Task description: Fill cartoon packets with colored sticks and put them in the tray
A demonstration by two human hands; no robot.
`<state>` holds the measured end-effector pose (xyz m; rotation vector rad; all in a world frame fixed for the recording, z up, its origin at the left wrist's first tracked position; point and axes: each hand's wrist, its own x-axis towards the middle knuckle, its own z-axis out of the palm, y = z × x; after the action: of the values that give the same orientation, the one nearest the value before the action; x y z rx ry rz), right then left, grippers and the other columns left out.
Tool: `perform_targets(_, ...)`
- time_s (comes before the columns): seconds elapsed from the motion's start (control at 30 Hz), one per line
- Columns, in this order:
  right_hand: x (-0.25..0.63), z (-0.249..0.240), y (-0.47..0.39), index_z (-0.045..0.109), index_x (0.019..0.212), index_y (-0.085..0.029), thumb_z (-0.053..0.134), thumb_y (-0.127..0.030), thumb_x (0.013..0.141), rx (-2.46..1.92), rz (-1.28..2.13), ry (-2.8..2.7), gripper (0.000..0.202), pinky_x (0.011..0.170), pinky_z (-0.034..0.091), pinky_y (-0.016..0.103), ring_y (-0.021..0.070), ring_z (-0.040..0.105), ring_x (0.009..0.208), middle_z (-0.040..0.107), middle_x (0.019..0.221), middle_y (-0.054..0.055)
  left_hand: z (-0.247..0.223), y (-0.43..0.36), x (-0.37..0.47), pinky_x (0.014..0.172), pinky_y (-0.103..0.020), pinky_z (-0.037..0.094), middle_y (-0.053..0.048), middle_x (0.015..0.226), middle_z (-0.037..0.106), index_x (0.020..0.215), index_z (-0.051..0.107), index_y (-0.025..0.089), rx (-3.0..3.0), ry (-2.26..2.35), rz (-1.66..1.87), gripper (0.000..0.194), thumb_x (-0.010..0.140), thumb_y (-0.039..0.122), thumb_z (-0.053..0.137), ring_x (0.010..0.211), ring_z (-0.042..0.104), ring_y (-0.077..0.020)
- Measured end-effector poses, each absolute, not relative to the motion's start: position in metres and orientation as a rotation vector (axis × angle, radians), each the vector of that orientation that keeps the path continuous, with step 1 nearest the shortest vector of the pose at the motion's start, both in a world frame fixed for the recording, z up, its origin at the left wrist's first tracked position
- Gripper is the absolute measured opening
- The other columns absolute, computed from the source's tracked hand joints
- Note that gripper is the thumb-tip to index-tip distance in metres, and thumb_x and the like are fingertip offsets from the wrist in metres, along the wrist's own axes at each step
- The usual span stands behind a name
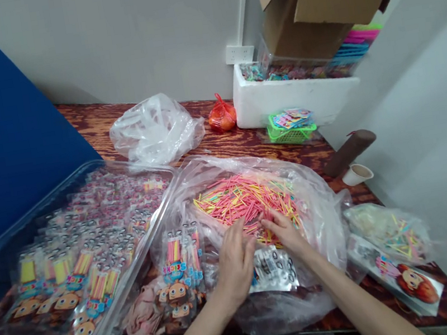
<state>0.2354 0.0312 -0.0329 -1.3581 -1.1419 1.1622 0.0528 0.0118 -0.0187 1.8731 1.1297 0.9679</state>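
A loose heap of thin pink, yellow and green sticks (233, 203) lies in a spread clear plastic bag (316, 192) before me. My right hand (284, 231) is at the heap's near edge, its fingers closed on some pink sticks. Beside it, my left hand (234, 262) has its fingers stretched toward the heap and its thumb apart; I see nothing held in it. Between my wrists lies a silver printed packet (271, 270), partly covered by the left hand. Left of that hand, several filled stick packets (177, 277) with a cartoon face overlap one another.
At left stands a big clear tub (161, 200) of filled packets. A pinkish cloth (144, 310) lies near it. Behind are a crumpled bag (158, 129), a red bag of fruit (222, 115), a green basket (292, 131) and a foam box (293, 97). A paper cup (357, 173) stands right.
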Motion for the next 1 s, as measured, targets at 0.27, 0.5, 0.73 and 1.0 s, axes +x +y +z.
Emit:
perform_targets(0.27,0.230,-0.043,0.000,0.059,0.083,-0.022,0.056,-0.040,0.086,-1.413,1.102,-1.226,0.018,0.077,0.044,0.030,0.0188,0.059,0.079,0.063,0.080,0.000,-0.026,-0.001,0.058,0.111,-0.050,0.037,-0.015,0.142,0.051,0.143,0.037,0.019,2.070,1.122,0.916,0.046,0.099,0.030,0.041,0.134,0.044,-0.0241)
perform_targets(0.5,0.224,-0.052,-0.007,0.065,0.095,-0.022,0.053,-0.039,0.087,-1.397,1.134,-1.284,0.023,0.085,0.046,0.037,0.0242,0.058,0.090,0.067,0.091,0.005,-0.028,0.000,0.074,0.117,-0.055,0.025,-0.013,0.156,0.032,0.152,0.019,0.022,2.348,0.805,0.715,0.063,0.096,0.030,0.047,0.146,0.025,-0.0262)
perform_targets(0.73,0.226,-0.028,-0.012,0.066,0.089,-0.022,0.053,-0.035,0.092,-1.372,1.051,-1.289,0.019,0.087,0.044,0.033,0.0217,0.060,0.092,0.067,0.090,0.004,-0.033,-0.008,0.049,0.106,-0.047,0.040,-0.014,0.137,0.053,0.140,0.040,0.019,2.292,1.012,0.767,0.043,0.097,0.024,0.042,0.129,0.047,-0.0250)
perform_targets(1.0,0.213,-0.002,-0.023,0.069,0.091,-0.023,0.050,-0.028,0.094,-1.308,0.957,-1.375,0.020,0.085,0.044,0.031,0.0213,0.060,0.092,0.067,0.092,0.004,-0.042,-0.009,0.047,0.091,-0.045,0.044,-0.007,0.107,0.059,0.107,0.055,0.019,2.454,1.133,0.537,0.030,0.081,0.023,0.068,0.102,0.053,-0.0275)
